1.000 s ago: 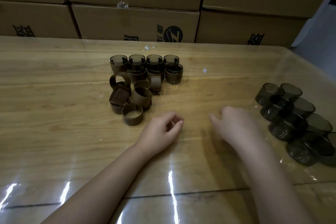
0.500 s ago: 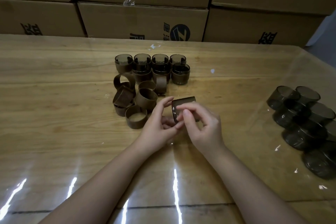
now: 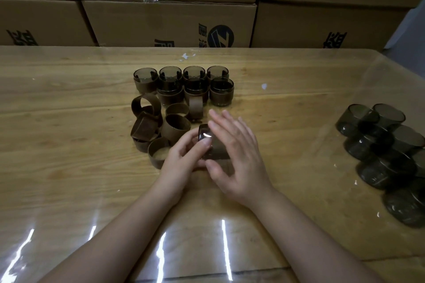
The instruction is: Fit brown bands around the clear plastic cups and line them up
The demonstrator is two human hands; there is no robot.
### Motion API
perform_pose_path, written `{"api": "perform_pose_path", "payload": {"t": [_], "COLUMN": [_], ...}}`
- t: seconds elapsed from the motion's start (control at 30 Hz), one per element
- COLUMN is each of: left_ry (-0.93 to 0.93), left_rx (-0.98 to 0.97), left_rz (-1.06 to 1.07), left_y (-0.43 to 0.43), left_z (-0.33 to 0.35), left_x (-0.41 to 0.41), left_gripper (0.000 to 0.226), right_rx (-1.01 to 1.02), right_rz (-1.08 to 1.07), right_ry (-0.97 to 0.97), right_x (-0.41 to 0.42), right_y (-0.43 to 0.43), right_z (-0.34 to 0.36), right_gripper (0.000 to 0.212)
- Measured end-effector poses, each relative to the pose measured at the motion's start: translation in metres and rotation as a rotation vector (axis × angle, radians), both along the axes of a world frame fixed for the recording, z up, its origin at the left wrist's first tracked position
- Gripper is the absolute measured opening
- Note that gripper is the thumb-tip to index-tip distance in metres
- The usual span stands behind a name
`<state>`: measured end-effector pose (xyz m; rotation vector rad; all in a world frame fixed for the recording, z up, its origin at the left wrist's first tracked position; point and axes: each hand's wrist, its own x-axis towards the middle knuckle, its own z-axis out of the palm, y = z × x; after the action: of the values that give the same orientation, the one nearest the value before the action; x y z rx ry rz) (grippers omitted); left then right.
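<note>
I take clock positions from the middle of the head view.

1. Loose brown bands (image 3: 176,128): a heap at 10 o'clock on the wooden table (image 3: 69,145). Several stand as open rings, two stand on edge, and one is squashed flat-sided. The nearest ring touches the left wrist.
2. Banded cups (image 3: 195,89): at 12 o'clock, upright, in two rows that touch. I count four in the back row and three in the front. Each shows a smoky clear rim above a brown sleeve that covers the lower wall.
3. Left hand (image 3: 184,156): at centre, its fingers and thumb curled round the held cup (image 3: 204,136) from the 9 o'clock side.
4. The held cup: tipped on its side above the table between both hands. Its near end is glossy, dark and tinted, with a bright glint. The part further along looks brown. I cannot tell whether a band sits fully on it.
5. Right hand (image 3: 234,151): wide, its fingers straight and spread flat over the cup from the 3 o'clock side, with the thumb below it.
6. Bare cups (image 3: 379,145): a tight cluster at 3 o'clock, well apart from the hands. They are dark, see-through and unsleeved.
7. Cardboard boxes (image 3: 170,23): stacked behind the table's far edge at 12 o'clock.
</note>
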<state>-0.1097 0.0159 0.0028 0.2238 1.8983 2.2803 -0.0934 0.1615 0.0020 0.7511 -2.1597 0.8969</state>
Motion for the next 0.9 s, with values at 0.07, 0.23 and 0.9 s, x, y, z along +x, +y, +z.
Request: {"api": "perform_pose_path", "payload": {"t": [0.07, 0.23, 0.9], "left_ry": [-0.012, -0.016, 0.406], "left_rx": [0.012, 0.063, -0.084], "left_rz": [-0.019, -0.037, 0.320], "left_y": [-0.0005, -0.0021, 0.0011], "left_z": [-0.0003, 0.0010, 0.0007], "left_x": [-0.0012, -0.0022, 0.0041], "left_gripper": [0.044, 0.041, 0.065], "right_rx": [-0.058, -0.170, -0.111], "right_rz": [0.012, -0.001, 0.066], "right_ry": [-0.059, -0.230, -0.110], "right_x": [-0.0013, -0.0032, 0.0003], "right_y": [0.0015, 0.0030, -0.0004], "right_z": [-0.0001, -0.0010, -0.0008], "right_gripper": [0.054, 0.065, 0.065]}}
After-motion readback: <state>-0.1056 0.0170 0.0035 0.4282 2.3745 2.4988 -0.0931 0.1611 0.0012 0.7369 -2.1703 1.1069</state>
